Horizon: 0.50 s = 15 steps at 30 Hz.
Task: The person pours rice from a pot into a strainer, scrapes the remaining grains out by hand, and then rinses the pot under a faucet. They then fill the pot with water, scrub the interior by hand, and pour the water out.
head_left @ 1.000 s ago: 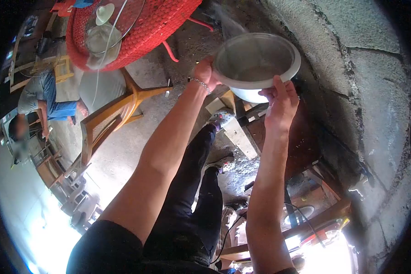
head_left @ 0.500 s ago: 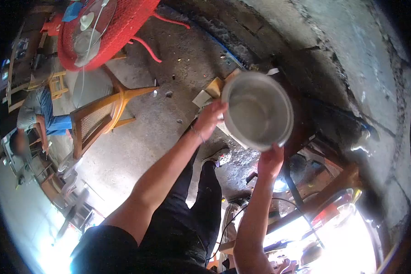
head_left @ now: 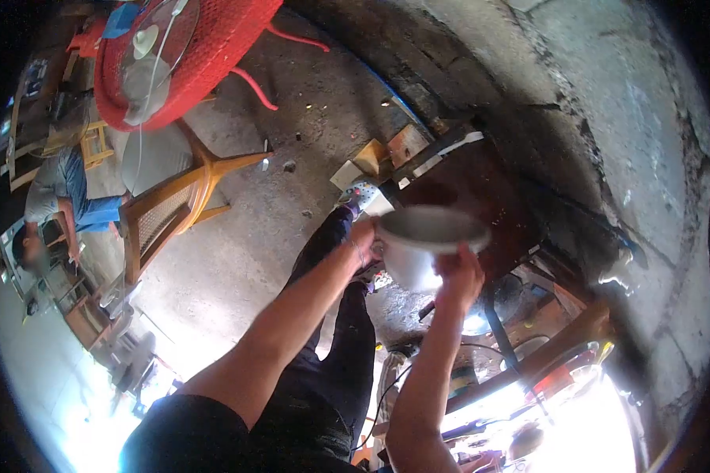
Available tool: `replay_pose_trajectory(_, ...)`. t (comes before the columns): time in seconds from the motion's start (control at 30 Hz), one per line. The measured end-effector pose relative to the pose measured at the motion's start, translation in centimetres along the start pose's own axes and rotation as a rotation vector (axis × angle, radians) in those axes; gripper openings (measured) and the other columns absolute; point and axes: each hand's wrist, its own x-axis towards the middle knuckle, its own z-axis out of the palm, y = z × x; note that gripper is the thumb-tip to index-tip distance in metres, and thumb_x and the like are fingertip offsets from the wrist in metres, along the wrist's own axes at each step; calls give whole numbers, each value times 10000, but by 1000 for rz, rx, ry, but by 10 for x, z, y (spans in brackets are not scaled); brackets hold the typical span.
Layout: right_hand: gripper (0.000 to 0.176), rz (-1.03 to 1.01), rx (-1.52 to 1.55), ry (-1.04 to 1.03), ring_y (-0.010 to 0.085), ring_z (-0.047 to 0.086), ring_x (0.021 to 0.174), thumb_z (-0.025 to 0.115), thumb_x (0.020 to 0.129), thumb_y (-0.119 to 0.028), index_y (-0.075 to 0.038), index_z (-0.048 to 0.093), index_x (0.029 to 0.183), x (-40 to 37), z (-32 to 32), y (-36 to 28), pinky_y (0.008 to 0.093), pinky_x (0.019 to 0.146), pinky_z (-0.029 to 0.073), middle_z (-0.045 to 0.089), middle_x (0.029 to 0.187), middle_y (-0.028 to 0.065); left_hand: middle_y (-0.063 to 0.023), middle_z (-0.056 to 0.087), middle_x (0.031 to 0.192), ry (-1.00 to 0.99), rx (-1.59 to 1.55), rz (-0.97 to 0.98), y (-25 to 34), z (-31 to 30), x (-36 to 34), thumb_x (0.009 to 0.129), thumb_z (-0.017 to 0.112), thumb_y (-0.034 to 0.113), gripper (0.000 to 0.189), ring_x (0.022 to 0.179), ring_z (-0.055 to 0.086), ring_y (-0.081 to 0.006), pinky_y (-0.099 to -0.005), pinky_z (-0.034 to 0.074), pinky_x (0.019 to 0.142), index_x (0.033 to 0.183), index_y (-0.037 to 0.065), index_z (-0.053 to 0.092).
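A grey metal pot (head_left: 418,264) is held up in front of me, its wide rim tipped so that its outer side faces me. My left hand (head_left: 364,241) grips it at the left side, just below the rim. At the right side my right hand (head_left: 461,276) is closed on the rim, fingers partly over the edge. Beyond the pot lies a dark brown flat surface (head_left: 481,185), with small wooden blocks (head_left: 371,156) on the floor beside it.
A wooden chair (head_left: 205,177) lies tilted at the left, below a red woven chair (head_left: 189,71) holding a fan. Farther left, a person (head_left: 67,193) bends forward. A rough wall (head_left: 623,118) runs along the right. Wooden furniture (head_left: 528,347) stands at the lower right.
The pot has moved down and left and tilted, so its inside shows less and its outer side more. Both hands moved with it. More of the dark brown surface is visible.
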Motion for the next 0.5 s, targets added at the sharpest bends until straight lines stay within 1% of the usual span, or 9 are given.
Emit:
replay_pose_trajectory(0.07,293,-51,-3,-152,196,593,473,631,1005,-201,30,661,828,7,78,-19,339,440,450,649,637,115,-149,664,1260,4,-148,64,64,-14,14,1031,429,333,426,1237,597,-345,-747,475,917,1324,91,622)
replay_pose_trajectory(0.1,329,-56,-61,-230,212,621,508,641,988,-245,62,661,869,6,113,-35,338,495,512,642,649,139,-171,648,1297,-80,-244,72,102,-16,6,1030,394,344,468,1251,590,-363,-740,441,969,1339,62,602)
replay_pose_trajectory(0.13,330,-64,-56,-308,210,623,493,623,996,-237,66,663,870,13,143,-44,336,482,505,641,641,141,-193,631,1333,-165,-336,83,139,-16,-2,1028,360,355,510,1266,583,-381,-733,407,1022,1354,33,583)
replay_pose_trajectory(0.2,326,-107,-38,-379,209,636,497,614,1005,-242,60,671,897,11,190,-69,327,477,495,678,680,151,-218,593,1392,-187,-413,108,196,-23,7,1012,311,360,554,1301,556,-386,-699,387,1061,1371,25,568)
replay_pose_trajectory(0.23,325,-134,-3,-420,210,640,505,615,1006,-248,51,671,892,7,204,-81,322,486,498,682,687,149,-231,572,1417,-161,-371,161,224,-14,-15,1002,320,335,546,1338,524,-400,-698,378,1061,1380,24,562)
replay_pose_trajectory(0.33,331,-156,47,-434,202,655,503,604,1024,-243,49,657,877,4,221,-102,313,477,512,690,689,147,-192,517,1513,-383,-404,147,256,-34,43,985,395,347,524,1427,416,-453,-783,196,1125,1381,61,584)
replay_pose_trajectory(0.37,335,-154,55,-414,197,660,498,598,1032,-238,52,651,872,6,219,-107,311,467,517,692,686,147,-193,491,1538,-294,-379,148,262,-21,22,1001,382,361,537,1434,406,-457,-780,201,1125,1413,59,551)
replay_pose_trajectory(0.47,341,-195,89,-405,199,676,532,607,1031,-266,41,650,889,13,184,-104,312,503,544,700,719,151,-236,525,1478,-305,-294,157,254,17,-30,1027,326,323,542,1372,484,-441,-714,352,1086,1408,3,541)
replay_pose_trajectory(0.5,340,-174,82,-405,208,694,572,615,1029,-288,28,653,910,18,164,-100,314,535,559,708,753,151,-231,550,1448,-340,-284,180,246,25,-37,1032,339,331,531,1344,508,-439,-711,374,1065,1392,4,550)
